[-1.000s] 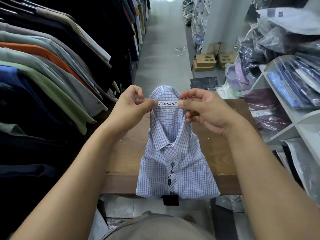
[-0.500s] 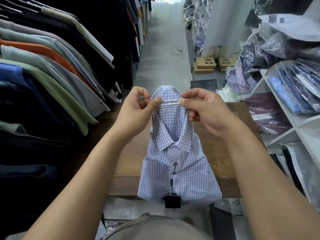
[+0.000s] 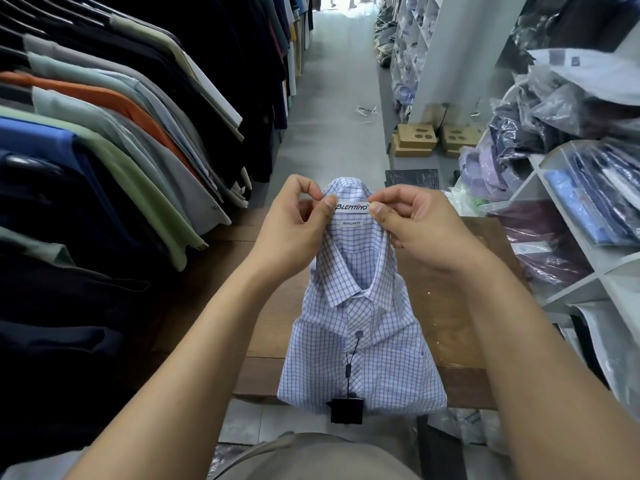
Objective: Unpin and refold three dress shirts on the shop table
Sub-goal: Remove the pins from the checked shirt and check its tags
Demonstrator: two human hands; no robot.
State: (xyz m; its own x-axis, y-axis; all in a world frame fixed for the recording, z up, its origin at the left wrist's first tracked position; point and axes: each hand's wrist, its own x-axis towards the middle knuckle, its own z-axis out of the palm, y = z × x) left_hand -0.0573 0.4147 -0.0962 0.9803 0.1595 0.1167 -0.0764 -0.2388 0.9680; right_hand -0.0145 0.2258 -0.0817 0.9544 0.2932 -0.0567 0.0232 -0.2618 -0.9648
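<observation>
Head view: a checked shirt (image 3: pixel 363 341) lies folded, front up, on the wooden table (image 3: pixel 450 306). Its bottom fold hangs just over the table's near edge, and a black tag (image 3: pixel 347 410) on a cord dangles below that edge. The collar end is raised above the table's middle. The left hand (image 3: pixel 294 233) pinches the collar band between thumb and forefinger at one end of the brand label (image 3: pixel 352 207). The right hand (image 3: pixel 426 230) pinches it the same way at the other end, its other fingers curled.

To the right of the table, white shelves (image 3: pixel 568 299) hold folded shirts in clear plastic bags (image 3: pixel 588 202) (blue ones above, dark red ones lower). More bagged shirts are heaped on top. Beyond the table's far edge, flat cardboard boxes (image 3: pixel 415 140) sit on the floor by a shelf unit; I cannot tell what is in them. To the left of the table hangs a rack of shirts (image 3: pixel 104 133).

Compared with half a second ago, both pinches are unchanged, the shirt is on the same spot, and the left thumb has moved off the label's first letter.
</observation>
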